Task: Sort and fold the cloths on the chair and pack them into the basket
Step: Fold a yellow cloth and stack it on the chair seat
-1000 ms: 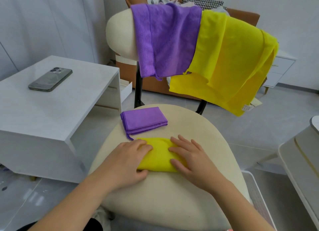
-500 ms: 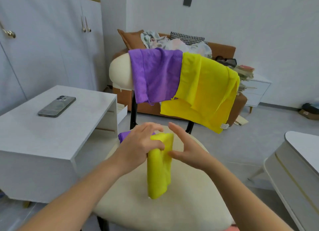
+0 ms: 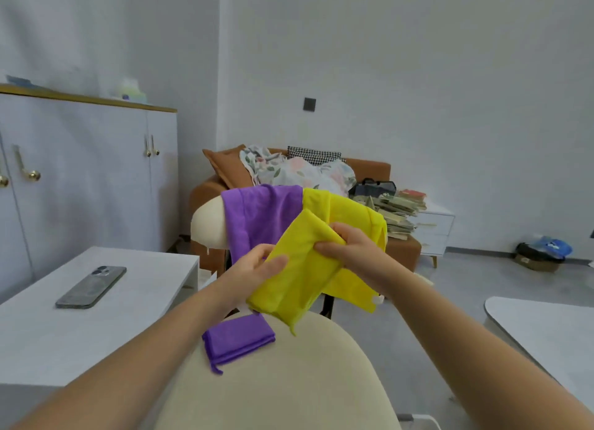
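Note:
I hold a folded yellow cloth (image 3: 299, 278) in the air above the cream chair seat (image 3: 283, 381). My left hand (image 3: 254, 270) pinches its left edge between thumb and fingers. My right hand (image 3: 347, 246) grips its upper right part. A folded purple cloth (image 3: 239, 338) lies on the seat near its left back edge. Over the chair's backrest (image 3: 207, 224) hang an unfolded purple cloth (image 3: 260, 214) and an unfolded yellow cloth (image 3: 353, 211), the yellow one partly hidden behind my hands. No basket can be made out for certain.
A white low table (image 3: 96, 317) stands to the left with a phone (image 3: 91, 286) on it. Another white surface (image 3: 546, 327) is at the right. Behind the chair are a brown sofa (image 3: 369, 169) with cloths, a stack of books (image 3: 398, 211) and white cupboards (image 3: 86, 172).
The yellow cloth lay flat on the seat under both hands, then my left hand lifted it. Now both hands hold it higher, and my view has tilted upward.

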{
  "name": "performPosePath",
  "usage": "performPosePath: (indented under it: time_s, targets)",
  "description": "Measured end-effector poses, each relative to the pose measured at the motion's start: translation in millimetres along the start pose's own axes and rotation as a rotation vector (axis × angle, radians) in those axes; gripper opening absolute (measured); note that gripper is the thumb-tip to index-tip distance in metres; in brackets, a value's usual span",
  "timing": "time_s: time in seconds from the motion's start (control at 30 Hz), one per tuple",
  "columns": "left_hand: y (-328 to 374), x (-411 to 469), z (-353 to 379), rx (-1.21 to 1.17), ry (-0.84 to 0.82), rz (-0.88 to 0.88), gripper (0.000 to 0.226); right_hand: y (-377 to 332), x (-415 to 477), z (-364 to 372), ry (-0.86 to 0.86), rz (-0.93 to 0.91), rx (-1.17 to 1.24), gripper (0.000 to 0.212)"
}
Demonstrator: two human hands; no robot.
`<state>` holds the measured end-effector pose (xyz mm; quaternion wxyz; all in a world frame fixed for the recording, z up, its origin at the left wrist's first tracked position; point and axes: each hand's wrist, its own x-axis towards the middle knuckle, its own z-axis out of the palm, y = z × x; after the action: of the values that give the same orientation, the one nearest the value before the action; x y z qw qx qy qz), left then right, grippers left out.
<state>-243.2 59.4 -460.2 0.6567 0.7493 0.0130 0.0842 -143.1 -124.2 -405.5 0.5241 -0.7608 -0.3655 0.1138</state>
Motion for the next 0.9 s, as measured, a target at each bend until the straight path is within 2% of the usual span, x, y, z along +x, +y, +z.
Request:
performPosePath:
  time_s: [0.03, 0.1, 0.17, 0.27, 0.3, 0.37, 0.43, 0.5, 0.57, 0.67, 0.77, 0.87, 0.9]
  targets:
    - [4.5, 1.0, -0.7, 0.113, 0.03, 0.031, 0.079, -5.8, -0.4, -5.1, 0.028, 0.031, 0.055, 0.021]
    - [12.5, 6.5, -4.3, 0.157, 0.088, 0.054, 0.066, -16.7, -0.7, -14.6, 0.041, 0.072, 0.088, 0.024]
    - [26.6, 10.9, -6.2, -0.016, 0.135, 0.048, 0.052, -26.1, -1.5, -23.4, 0.014, 0.104, 0.07, 0.027]
    - [50.1, 17.4, -3.5, -0.32, 0.243, 0.045, 0.019, -33.8, -1.1, -32.7, -0.013, 0.144, 0.138, 0.034]
    - [57.2, 18.9, -2.1, -0.384, 0.282, 0.043, 0.018, -36.0, -0.2, -33.2, -0.014, 0.155, 0.188, 0.035]
    - [66.8, 25.4, -1.9, -0.403, 0.355, 0.055, 0.021, -42.4, 3.3, -30.5, 0.025, 0.174, 0.281, 0.029]
    - [76.7, 30.6, -0.1, -0.305, 0.45, 0.07, 0.025, -48.9, 7.9, -25.3, 0.15, 0.202, 0.284, 0.03]
    - [88.1, 34.5, 4.2, -0.133, 0.555, 0.084, 0.036, -54.2, 16.0, -19.1, 0.288, 0.146, 0.1, 0.035]
    - [99.2, 36.1, 8.9, 0.064, 0.689, 0.076, 0.043, -56.9, 23.2, -11.5, 0.405, 0.004, -0.111, 0.043]
    - [112.0, 32.8, 11.9, 0.17, 0.83, 0.141, 0.041, -61.7, 29.3, -3.4, 0.533, -0.121, -0.267, 0.042]
    - [119.3, 31.0, 8.1, 0.098, 0.834, 0.175, 0.048, -63.4, 33.5, 0.5, 0.589, -0.152, -0.273, 0.039]
    - [121.0, 36.2, -0.2, -0.228, 0.665, 0.067, 0.07, -66.1, 37.6, 3.1, 0.626, -0.166, -0.232, 0.037]
    - [119.7, 37.5, -1.8, -0.243, 0.613, 0.023, 0.073, -66.8, 39.7, 3.1, 0.635, -0.167, -0.219, 0.036]
